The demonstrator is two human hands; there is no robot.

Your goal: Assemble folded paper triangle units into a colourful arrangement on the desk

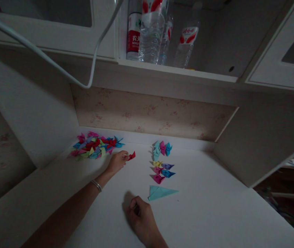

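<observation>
My left hand (pixel 117 162), a silver bangle on its wrist, pinches a small red folded paper piece (pixel 132 156) just above the white desk. Left of it lies a heap of colourful folded paper figures (pixel 95 145), many looking like origami cranes. My right hand (pixel 142 218) is curled closed near the front, and nothing shows in its fingers. Just beyond it rests a flat light-blue folded paper (pixel 161 193), long and pointed to the right. Behind that stand short rows of small folded pieces, among them a pink one (pixel 158 178) and a blue one (pixel 168 173).
The white desk (pixel 209 206) sits in a nook with side panels and a flowered back wall (pixel 149 115). Overhead, a shelf (pixel 178 71) holds several plastic bottles (pixel 150 38). A pale bent tube (pixel 59 67) crosses at upper left.
</observation>
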